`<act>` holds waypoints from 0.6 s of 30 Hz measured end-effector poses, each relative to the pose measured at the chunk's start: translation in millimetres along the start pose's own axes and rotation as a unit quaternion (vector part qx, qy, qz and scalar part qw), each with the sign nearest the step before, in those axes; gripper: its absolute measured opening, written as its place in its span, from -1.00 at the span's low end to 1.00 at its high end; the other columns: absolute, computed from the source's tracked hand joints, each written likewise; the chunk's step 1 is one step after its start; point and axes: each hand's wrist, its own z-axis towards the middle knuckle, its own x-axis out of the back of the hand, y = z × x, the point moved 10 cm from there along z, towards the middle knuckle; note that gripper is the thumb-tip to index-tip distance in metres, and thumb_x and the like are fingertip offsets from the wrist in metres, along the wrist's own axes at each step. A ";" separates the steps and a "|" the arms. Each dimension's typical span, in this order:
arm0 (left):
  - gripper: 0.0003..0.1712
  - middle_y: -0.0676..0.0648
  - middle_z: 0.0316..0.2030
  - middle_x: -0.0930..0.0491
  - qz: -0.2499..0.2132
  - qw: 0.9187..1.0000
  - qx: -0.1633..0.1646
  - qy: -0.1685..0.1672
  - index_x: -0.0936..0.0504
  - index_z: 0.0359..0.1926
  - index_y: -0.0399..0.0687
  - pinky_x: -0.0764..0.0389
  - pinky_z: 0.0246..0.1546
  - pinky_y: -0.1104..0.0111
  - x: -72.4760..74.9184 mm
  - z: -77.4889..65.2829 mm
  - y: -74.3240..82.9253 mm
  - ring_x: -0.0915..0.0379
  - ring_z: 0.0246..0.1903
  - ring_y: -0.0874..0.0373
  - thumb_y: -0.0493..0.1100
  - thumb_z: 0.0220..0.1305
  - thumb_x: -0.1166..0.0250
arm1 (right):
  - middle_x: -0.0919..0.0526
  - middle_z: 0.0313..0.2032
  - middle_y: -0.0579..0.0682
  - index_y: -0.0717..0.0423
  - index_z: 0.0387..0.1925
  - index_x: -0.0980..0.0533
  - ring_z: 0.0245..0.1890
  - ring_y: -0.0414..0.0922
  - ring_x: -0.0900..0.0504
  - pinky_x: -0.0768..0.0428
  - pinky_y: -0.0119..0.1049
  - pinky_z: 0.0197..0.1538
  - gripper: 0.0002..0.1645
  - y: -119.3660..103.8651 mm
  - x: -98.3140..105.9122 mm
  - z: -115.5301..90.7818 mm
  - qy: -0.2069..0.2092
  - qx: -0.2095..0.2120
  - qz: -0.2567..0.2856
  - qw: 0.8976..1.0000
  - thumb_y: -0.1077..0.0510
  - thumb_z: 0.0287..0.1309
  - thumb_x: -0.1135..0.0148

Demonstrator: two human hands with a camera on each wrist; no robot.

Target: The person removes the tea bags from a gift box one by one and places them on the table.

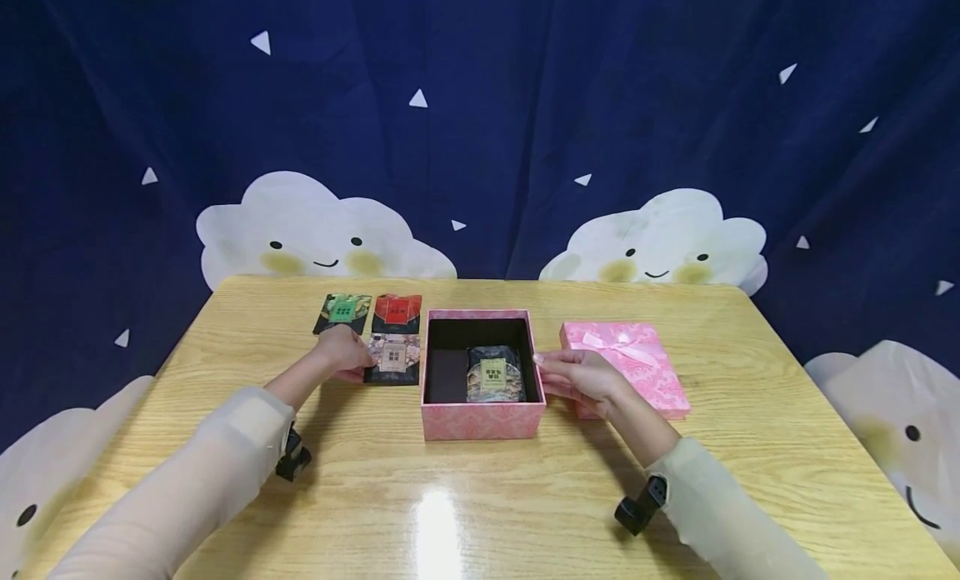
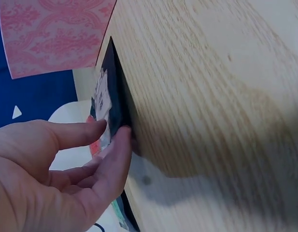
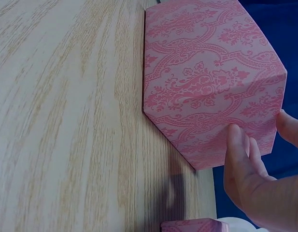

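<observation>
At the left of the table, my left hand [image 1: 341,352] pinches the near-left edge of a flat dark packet [image 1: 393,357] with a pale pinkish label. In the left wrist view, the thumb lies over the packet [image 2: 104,99] and a fingertip goes beneath its edge. My right hand [image 1: 585,375] holds the right wall of an open pink patterned box [image 1: 480,422], thumb at the rim and fingers against the outside, as the right wrist view of the box [image 3: 202,77] shows. Inside the box, toward its right side, lies a dark packet with a yellow-green label [image 1: 493,373].
Behind the left hand lie a green-labelled packet [image 1: 342,311] and a red packet [image 1: 397,313], side by side. The pink box lid [image 1: 648,367] with a bow rests on the wooden table [image 1: 480,522], right of the box and partly behind my right hand. A dark blue curtain [image 1: 495,130] hangs behind.
</observation>
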 end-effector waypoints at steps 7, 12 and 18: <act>-0.83 -0.13 -0.51 -0.67 0.038 0.999 -0.021 -0.002 -0.63 -0.35 -0.40 -0.74 -0.38 0.30 9.1 -0.5 3.8 -0.57 -0.60 0.25 -0.33 0.16 -0.19 | -0.72 -0.38 -0.15 0.59 0.18 -0.25 -0.28 -0.29 -0.70 -0.70 -0.38 -0.05 -0.44 0.3 -1.2 -0.9 -0.002 -0.001 0.002 1.000 0.23 0.32 -0.10; -0.85 -0.06 -0.55 -0.63 0.035 0.999 -0.026 -0.011 -0.59 -0.32 -0.37 -0.74 -0.27 0.28 15.0 -4.1 12.0 -0.58 -0.53 0.25 -0.30 0.21 -0.20 | -0.72 -0.39 -0.14 0.59 0.16 -0.27 -0.29 -0.29 -0.70 -0.70 -0.38 -0.05 -0.46 -0.2 -1.3 -1.8 -0.001 -0.002 0.002 1.000 0.24 0.32 -0.10; -0.77 -0.10 -0.29 -0.57 -0.010 0.999 -0.038 -0.013 -0.53 -0.09 -0.41 -0.70 -0.18 0.33 20.7 -4.5 26.5 -0.47 -0.52 0.32 -0.31 0.32 -0.11 | -0.72 -0.39 -0.14 0.58 0.16 -0.27 -0.30 -0.29 -0.70 -0.70 -0.39 -0.07 -0.47 0.1 -0.4 -1.6 0.002 -0.005 0.006 1.000 0.24 0.32 -0.10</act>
